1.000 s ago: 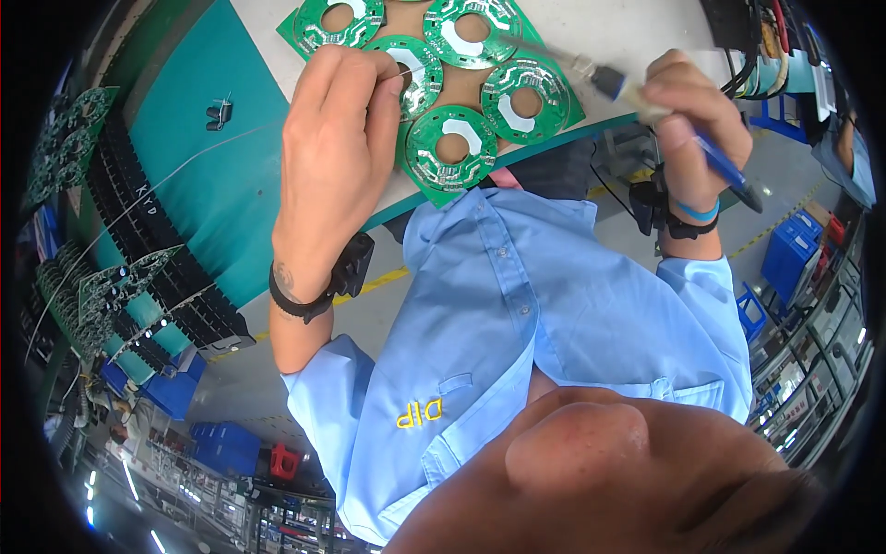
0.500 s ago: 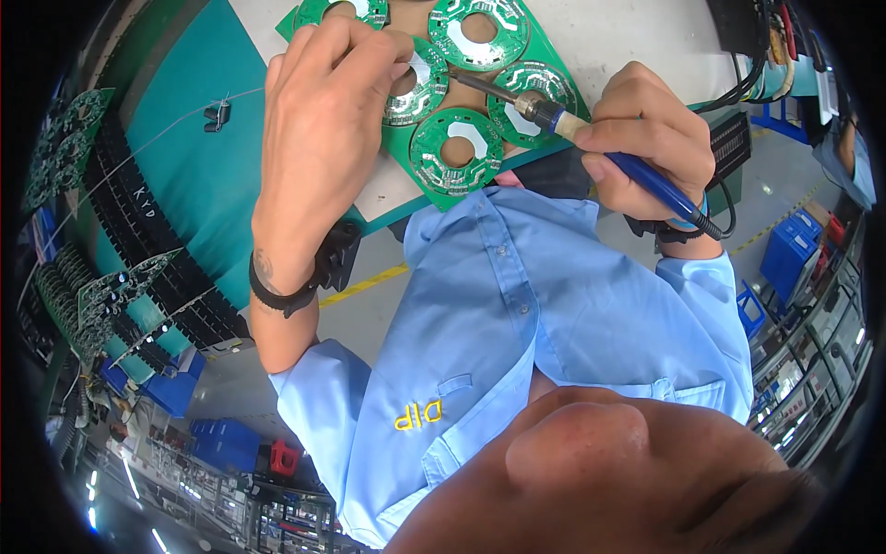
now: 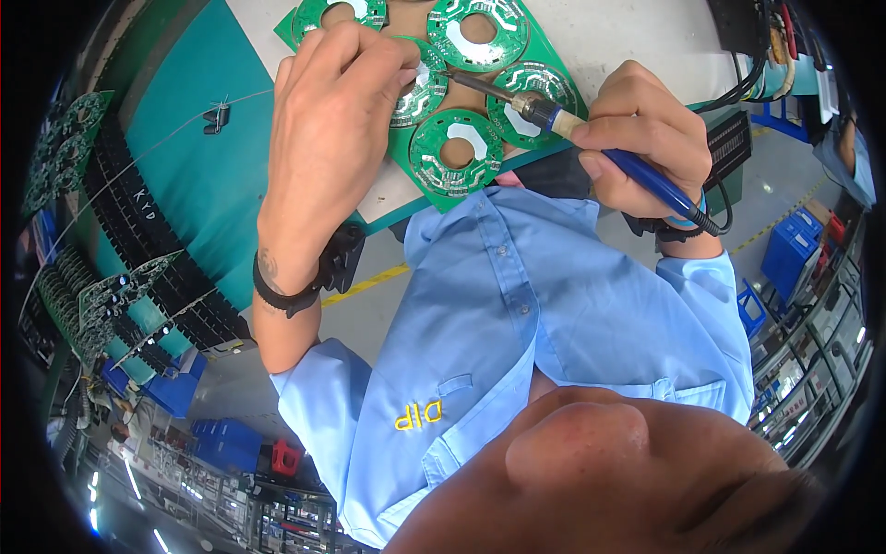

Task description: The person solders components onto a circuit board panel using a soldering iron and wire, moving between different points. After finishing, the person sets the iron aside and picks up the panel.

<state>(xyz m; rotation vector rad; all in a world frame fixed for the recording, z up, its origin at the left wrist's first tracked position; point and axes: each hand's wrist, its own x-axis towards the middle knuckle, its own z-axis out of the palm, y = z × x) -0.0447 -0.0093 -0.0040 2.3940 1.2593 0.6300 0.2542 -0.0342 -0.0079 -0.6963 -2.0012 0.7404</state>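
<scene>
My right hand (image 3: pixel 651 138) is closed round the blue handle of a soldering iron (image 3: pixel 556 118). Its tip meets the right edge of the middle ring on a green circuit board panel (image 3: pixel 552 39); whether it touches cannot be told. This panel carries several ring-shaped boards, each with a round hole and white patches. Over the left part of that middle ring (image 3: pixel 429 92), my left hand (image 3: pixel 328 138) pinches with thumb and forefinger. A thin solder wire (image 3: pixel 180 120) runs from the left to this hand; its end near the fingertips is hard to see.
A green mat (image 3: pixel 203 194) and a black slotted rack (image 3: pixel 152 222) lie to the left. Populated circuit boards (image 3: pixel 120 295) stand beyond the rack. Dark cables (image 3: pixel 752 78) hang at the upper right. Blue bins (image 3: pixel 794 245) stand on the floor at right.
My left hand has shifted slightly to the right, and the solder wire has moved with it. The soldering iron's tip stays at nearly the same spot.
</scene>
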